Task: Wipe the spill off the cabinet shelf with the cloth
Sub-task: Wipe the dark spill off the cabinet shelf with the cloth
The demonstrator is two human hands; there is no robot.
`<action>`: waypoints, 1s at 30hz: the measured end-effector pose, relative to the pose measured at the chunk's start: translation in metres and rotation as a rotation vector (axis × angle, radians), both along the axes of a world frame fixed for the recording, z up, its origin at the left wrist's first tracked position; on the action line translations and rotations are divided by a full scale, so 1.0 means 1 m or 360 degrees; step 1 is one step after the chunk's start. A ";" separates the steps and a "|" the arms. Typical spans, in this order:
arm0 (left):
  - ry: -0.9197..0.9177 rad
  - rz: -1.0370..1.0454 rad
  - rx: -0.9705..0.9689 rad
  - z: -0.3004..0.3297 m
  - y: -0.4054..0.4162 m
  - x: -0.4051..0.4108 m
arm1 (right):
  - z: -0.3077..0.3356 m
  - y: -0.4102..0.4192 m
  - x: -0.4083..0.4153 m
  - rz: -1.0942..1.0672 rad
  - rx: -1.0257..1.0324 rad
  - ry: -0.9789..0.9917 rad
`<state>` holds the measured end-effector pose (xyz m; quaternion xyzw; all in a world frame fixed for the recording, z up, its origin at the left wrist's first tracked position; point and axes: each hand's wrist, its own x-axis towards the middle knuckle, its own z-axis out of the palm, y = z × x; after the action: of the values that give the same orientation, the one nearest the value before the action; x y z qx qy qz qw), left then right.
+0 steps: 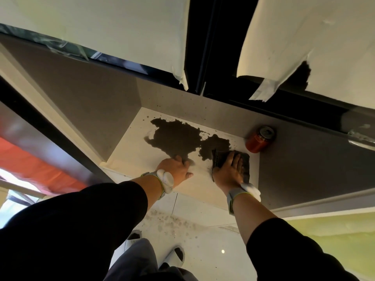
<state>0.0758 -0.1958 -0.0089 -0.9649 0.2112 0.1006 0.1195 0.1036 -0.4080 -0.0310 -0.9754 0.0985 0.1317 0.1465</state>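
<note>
- Cabinet shelf (142, 159): pale, flat, centre of frame, with grey side walls rising left and right of it.
- Spill (176, 136): dark brown puddle across the middle of the shelf, two lobes joined by a narrow neck; small droplets scattered round its upper edge and along the back wall.
- Cloth (246, 159): dark, lying flat on the shelf right of centre, its upper left corner overlapping the lower edge of the spill's right lobe.
- Right hand (228, 171): palm down on top of the cloth, fingers (236, 161) spread and extended, pressing it flat rather than curled round it. Not a closed grip.
- Left hand (175, 169): resting on the shelf's front part, left of the cloth, holding nothing; fingertips bent at the lower edge of the spill's left lobe, thumb pointing right along the shelf.
- Both wrists carry a grey band with a white rounded unit; black sleeves pushed up the forearms.
- Red can (258, 139): lying tilted at the back right corner of the shelf, top toward the camera, apart from the cloth and just right of the spill.
- Floor (203, 240): pale, lower centre, with brown spots below the shelf edge; white slippers (172, 258) visible at bottom.
- Pale paper sheets (101, 23) taped over dark cabinet fronts fill the upper frame.
</note>
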 end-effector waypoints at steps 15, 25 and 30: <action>-0.0026 0.0015 0.0006 0.002 0.000 -0.003 | 0.002 -0.012 0.035 0.0259 -0.0028 0.0095; -0.0059 0.0005 0.0027 0.004 0.000 -0.002 | -0.007 -0.014 0.069 0.0373 -0.0101 0.0136; -0.0085 0.0017 0.0022 0.004 0.000 -0.001 | -0.002 -0.012 0.089 0.0502 -0.0156 0.0115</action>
<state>0.0747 -0.1962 -0.0047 -0.9675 0.2022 0.0769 0.1313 0.1928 -0.4196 -0.0332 -0.9794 -0.0443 0.1832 0.0727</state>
